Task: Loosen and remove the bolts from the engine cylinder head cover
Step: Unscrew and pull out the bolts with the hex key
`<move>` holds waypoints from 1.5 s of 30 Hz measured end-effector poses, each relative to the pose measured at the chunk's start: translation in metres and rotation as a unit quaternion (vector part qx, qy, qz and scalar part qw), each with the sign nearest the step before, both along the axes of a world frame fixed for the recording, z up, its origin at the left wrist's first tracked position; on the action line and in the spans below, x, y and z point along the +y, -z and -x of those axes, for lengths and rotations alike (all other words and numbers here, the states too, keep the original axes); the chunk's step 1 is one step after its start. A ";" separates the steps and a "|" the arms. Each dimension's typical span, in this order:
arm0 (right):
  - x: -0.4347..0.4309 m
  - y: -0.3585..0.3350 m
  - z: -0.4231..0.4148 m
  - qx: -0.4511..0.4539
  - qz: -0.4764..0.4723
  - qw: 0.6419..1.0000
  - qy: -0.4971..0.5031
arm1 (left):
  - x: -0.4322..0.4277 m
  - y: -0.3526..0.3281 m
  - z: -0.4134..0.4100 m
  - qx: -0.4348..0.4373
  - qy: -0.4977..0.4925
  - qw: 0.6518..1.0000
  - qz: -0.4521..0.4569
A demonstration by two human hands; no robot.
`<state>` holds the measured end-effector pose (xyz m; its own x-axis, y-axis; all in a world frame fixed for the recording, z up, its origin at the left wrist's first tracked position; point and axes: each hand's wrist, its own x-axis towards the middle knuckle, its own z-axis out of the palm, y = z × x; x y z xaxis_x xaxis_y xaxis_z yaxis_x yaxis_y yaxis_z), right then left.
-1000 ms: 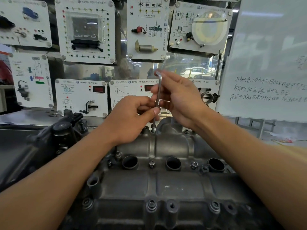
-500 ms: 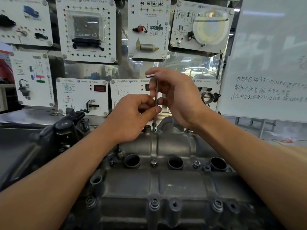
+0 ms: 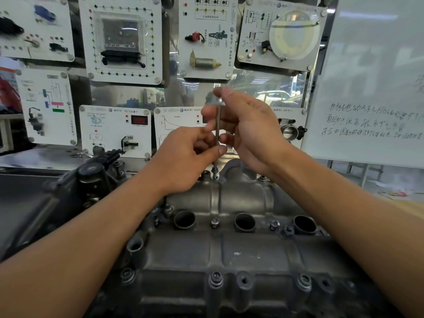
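Observation:
The grey cast cylinder head cover [image 3: 229, 253] fills the lower middle of the view. A thin L-shaped hex key [image 3: 216, 134] stands upright, its tip in a bolt [image 3: 215, 175] at the cover's far edge. My left hand [image 3: 183, 157] pinches the key's lower shaft between thumb and fingers. My right hand [image 3: 243, 125] holds the upper shaft, thumb over the short bent end. More bolts sit in the cover: one between the plug wells [image 3: 214, 222], one to its right [image 3: 274, 224], and several along the near edge [image 3: 216, 277].
Three round plug wells [image 3: 244, 222] open along the cover's middle. A black engine part [image 3: 91, 177] stands at the left. White training panels [image 3: 121, 37] hang on the wall behind. A whiteboard [image 3: 371, 88] with handwriting stands at the right.
The key's short bent end has turned under my right thumb while the shaft stayed upright in the far bolt. My left hand kept its pinch on the lower shaft.

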<state>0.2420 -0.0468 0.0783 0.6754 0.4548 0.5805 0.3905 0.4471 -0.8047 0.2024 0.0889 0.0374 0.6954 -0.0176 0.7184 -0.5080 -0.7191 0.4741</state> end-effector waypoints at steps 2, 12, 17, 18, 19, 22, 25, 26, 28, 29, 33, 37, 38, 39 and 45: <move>0.000 0.001 -0.001 0.000 -0.006 1.000 -0.003 | -0.001 0.000 0.001 -0.006 0.005 1.000 -0.012; 0.002 0.001 0.003 -0.044 0.013 0.999 0.013 | 0.001 0.001 0.001 -0.023 0.011 1.000 -0.010; 0.000 -0.003 0.000 -0.065 0.052 0.996 0.012 | 0.002 0.002 0.000 -0.015 0.017 1.000 -0.007; -0.001 -0.004 0.000 -0.070 0.054 0.996 0.011 | 0.002 0.002 0.000 -0.011 0.019 1.000 -0.006; -0.002 -0.005 -0.001 -0.073 0.054 0.996 0.010 | 0.002 0.002 0.000 -0.007 0.019 1.000 -0.006; -0.002 -0.006 -0.001 -0.078 0.044 0.996 0.019 | 0.002 0.002 0.000 -0.002 0.011 1.000 -0.006; 0.002 0.000 -0.003 -0.095 0.017 0.994 0.045 | 0.002 0.002 -0.001 0.004 0.013 1.000 0.006; 0.004 0.002 -0.004 -0.096 0.013 0.994 0.051 | 0.002 0.002 -0.001 0.003 0.013 1.000 0.004; 0.006 0.005 -0.005 -0.085 0.002 0.995 0.053 | 0.002 0.002 0.000 0.001 0.013 1.000 0.003; 0.006 0.006 -0.005 -0.075 -0.005 0.996 0.050 | 0.002 0.003 0.000 0.003 0.014 1.000 0.002; 0.007 0.006 -0.004 -0.043 -0.029 0.997 0.062 | 0.002 0.003 -0.001 0.008 0.020 1.000 0.002; 0.008 0.006 -0.002 -0.045 -0.032 0.995 0.086 | 0.002 0.003 0.001 0.007 0.027 1.000 0.000; 0.008 0.006 -0.001 -0.056 -0.024 0.994 0.087 | 0.002 0.003 0.002 0.006 0.027 1.000 -0.001; 0.008 0.006 0.000 -0.068 -0.017 0.994 0.078 | 0.002 0.003 0.002 0.006 0.026 1.000 0.001; 0.002 0.006 0.004 -0.063 -0.010 0.998 -0.006 | -0.001 0.004 0.003 -0.007 0.023 1.000 0.010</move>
<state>0.2375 -0.0444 0.0728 0.5910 0.4497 0.6698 0.4826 0.4682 -0.7402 0.1991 0.0880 0.0339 0.6845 -0.0351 0.7282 -0.5470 -0.6849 0.4813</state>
